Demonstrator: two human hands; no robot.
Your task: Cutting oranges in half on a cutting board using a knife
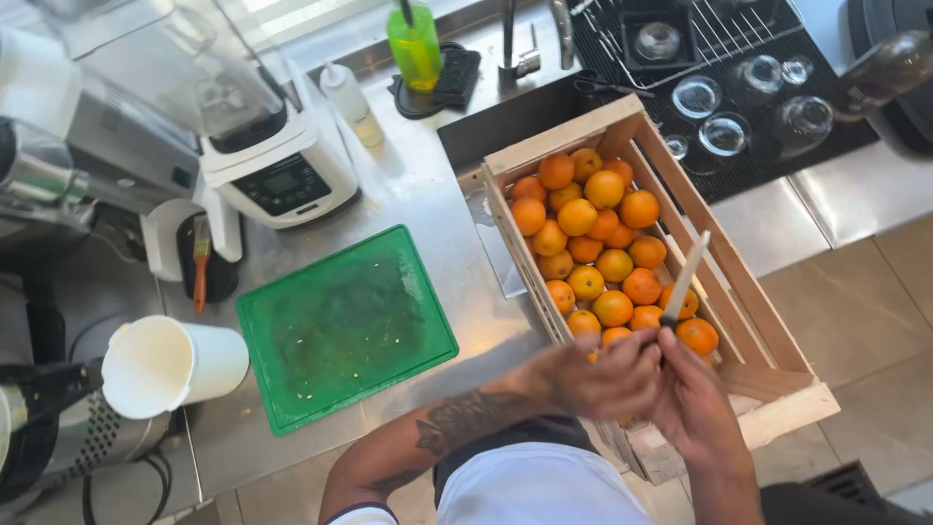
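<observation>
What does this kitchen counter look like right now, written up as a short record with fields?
setting: stainless steel counter beside a sink
left hand: closed, next to the right hand, over the crate's near corner
right hand: grips a white-bladed knife, blade pointing away over the fruit
crate: slatted wooden crate full of oranges
board: green plastic cutting board, lying flat
jug: white plastic jug, on its side
</observation>
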